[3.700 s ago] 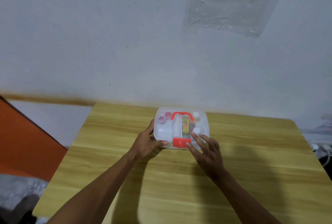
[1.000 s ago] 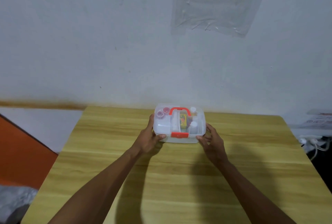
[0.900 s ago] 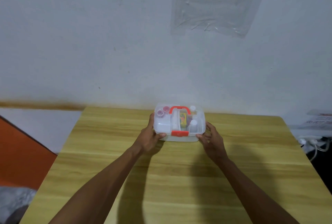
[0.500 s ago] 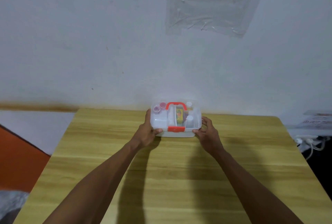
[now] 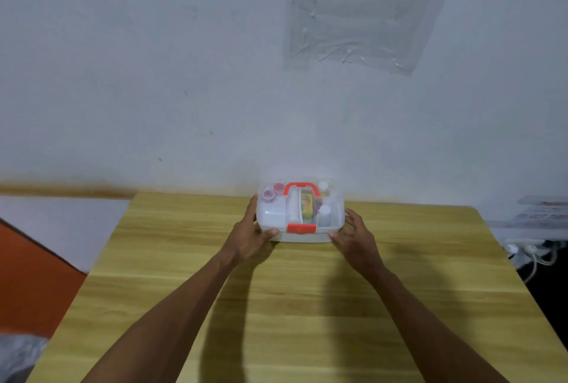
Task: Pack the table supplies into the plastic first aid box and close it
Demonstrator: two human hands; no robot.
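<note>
- While both hands flank it, the box sits lid-down on the tabletop, at the far edge close to the wall.
- At the box's left front corner the left hand grips: thumb on the front face, fingers curled up the left side.
- At the box's right front corner the right hand holds: thumb at the front face, its fingers curved against the right side.
- Red latch lies flat at the middle of the box's front.
- Red handle is folded flat on top of the box.
- Seen through the clear lid: pink caps at the box's rear left, yellow pack at centre, white bottles at right.
- Clear plastic sheet hangs on the wall above the box.
- White cables lie well to the right of the box, past the tabletop edge.
</note>
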